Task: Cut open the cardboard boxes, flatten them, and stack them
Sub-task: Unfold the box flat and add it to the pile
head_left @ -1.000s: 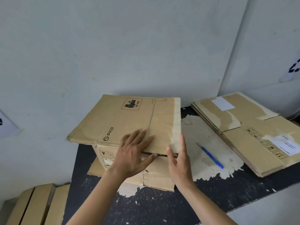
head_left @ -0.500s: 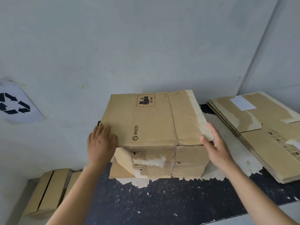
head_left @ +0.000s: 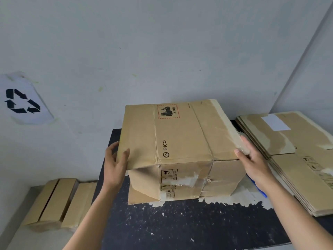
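Head view: left hand (head_left: 115, 160) and right hand (head_left: 253, 160) grip the box (head_left: 180, 139) edges; glossy tape (head_left: 231, 133) might slip under the right hand.

On top of the cardboard box (head_left: 180, 138) I am gripping, in the centre of the frame, I read the PICO wordmark (head_left: 164, 145) beside a round logo. Farther back sits a red-dashed label (head_left: 169, 111) with a battery pictogram and "UN 3481". The box's front face carries handling pictograms (head_left: 169, 175) too small for me to read, like the marks on the flattened stack (head_left: 297, 159) at the right. At the left edge a white sheet (head_left: 23, 101) on the wall (head_left: 162, 42) shows the three-arrow recycling sign.
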